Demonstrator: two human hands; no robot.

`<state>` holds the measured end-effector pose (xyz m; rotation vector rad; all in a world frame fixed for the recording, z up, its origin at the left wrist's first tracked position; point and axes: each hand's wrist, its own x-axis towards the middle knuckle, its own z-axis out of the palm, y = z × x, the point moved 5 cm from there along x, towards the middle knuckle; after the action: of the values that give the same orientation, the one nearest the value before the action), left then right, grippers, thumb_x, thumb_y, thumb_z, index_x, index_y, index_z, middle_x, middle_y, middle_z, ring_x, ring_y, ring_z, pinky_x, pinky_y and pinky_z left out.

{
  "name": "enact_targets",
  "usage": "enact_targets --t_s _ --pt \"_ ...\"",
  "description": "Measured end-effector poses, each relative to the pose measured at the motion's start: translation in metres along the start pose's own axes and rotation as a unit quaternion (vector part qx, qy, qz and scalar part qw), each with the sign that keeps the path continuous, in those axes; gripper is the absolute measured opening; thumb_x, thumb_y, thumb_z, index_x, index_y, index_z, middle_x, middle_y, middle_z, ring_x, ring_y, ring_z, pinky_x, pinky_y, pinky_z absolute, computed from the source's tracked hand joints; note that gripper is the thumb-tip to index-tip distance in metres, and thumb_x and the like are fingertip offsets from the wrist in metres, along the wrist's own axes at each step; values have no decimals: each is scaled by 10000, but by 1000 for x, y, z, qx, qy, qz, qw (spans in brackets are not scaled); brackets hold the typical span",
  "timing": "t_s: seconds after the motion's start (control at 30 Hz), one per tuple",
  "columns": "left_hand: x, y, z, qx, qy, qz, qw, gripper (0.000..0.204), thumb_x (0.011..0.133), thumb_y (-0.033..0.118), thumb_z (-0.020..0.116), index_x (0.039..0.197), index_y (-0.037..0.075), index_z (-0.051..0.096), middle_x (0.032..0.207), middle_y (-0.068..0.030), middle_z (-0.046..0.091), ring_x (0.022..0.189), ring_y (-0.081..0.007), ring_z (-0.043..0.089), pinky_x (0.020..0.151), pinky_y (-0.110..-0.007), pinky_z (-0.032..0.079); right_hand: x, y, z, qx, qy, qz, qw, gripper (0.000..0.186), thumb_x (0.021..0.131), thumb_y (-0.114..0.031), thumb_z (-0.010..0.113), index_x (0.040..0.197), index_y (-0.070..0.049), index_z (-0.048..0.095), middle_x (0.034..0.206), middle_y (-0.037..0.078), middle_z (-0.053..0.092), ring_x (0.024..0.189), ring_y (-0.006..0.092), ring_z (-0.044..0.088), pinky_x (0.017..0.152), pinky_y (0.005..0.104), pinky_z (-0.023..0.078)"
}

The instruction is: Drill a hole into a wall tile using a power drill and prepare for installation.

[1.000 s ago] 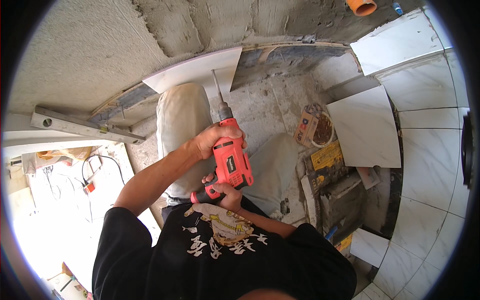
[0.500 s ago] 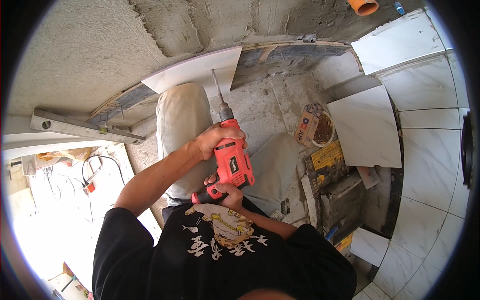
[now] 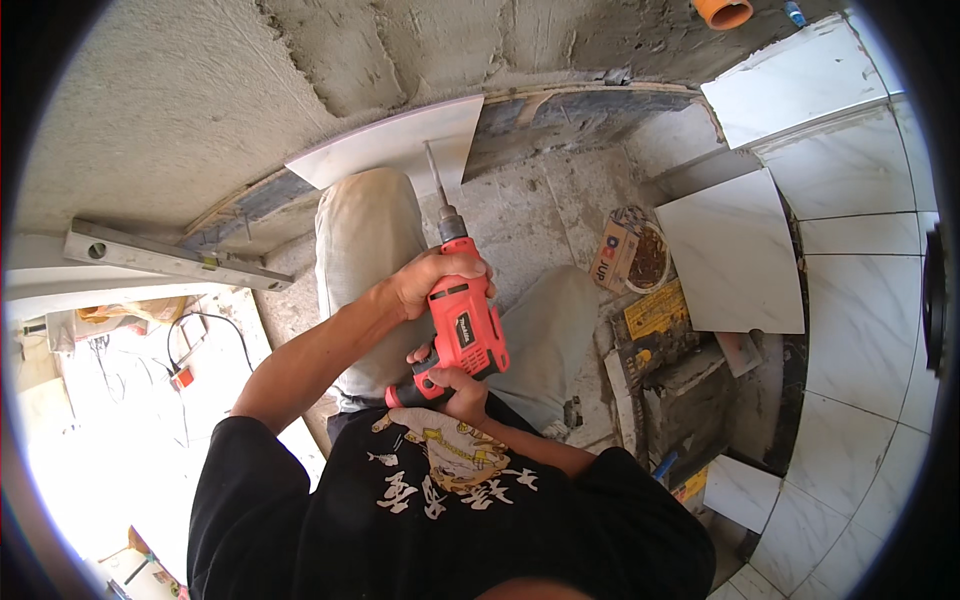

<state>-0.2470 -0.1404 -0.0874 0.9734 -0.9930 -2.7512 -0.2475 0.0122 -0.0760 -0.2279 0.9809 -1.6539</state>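
Note:
A red and black power drill (image 3: pixel 467 345) points away from me, its long bit (image 3: pixel 436 172) reaching to a white tile (image 3: pixel 445 125) that leans at the wall base. My left hand (image 3: pixel 432 280) wraps around the front of the drill body, just behind the chuck (image 3: pixel 451 222). Lower down, close to my shirt, my right hand (image 3: pixel 462 396) is closed around the rear handle. The bit's tip appears to meet the tile face; whether it has gone in, I cannot tell. My bent knee (image 3: pixel 370 205) is up against the tile's lower edge.
A metal spirit level (image 3: pixel 150 250) lies at left. To the right are a loose white tile (image 3: pixel 735 255), a cardboard box piece (image 3: pixel 614 255), a round container (image 3: pixel 648 262) and a grey block-like box (image 3: pixel 690 400). An orange pipe (image 3: pixel 724 12) sticks out at the top right.
Hardly anything differs. The whole view has shifted very slightly; both hands keep the same grip and the bit stays at the same spot on the tile.

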Motion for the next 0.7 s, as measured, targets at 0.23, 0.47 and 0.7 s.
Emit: enact_targets --t_s 0.23,0.47,0.7 --pt "2 -2 -1 -18 -25 3 1000 409 775 315 752 1019 2 654 939 -149 711 864 -239 693 847 -355 559 -4 5 -2 48 59 56 996 291 732 -28 556 1018 15 590 888 114 663 859 223 660 809 354 544" --pt "1 -1 -1 -24 -14 -4 1000 402 772 312 755 1010 4 656 946 -149 708 870 -240 693 846 -366 563 -3 3 -4 24 50 41 998 288 731 -24 554 1014 19 582 878 125 651 833 241 655 792 372 547" --pt "3 -3 -1 -35 -23 0 999 404 773 295 759 1020 -3 645 940 -153 702 883 -248 696 850 -376 569 -3 5 -4 22 40 52 998 337 732 -37 564 1063 26 554 877 149 629 847 263 643 828 399 540"
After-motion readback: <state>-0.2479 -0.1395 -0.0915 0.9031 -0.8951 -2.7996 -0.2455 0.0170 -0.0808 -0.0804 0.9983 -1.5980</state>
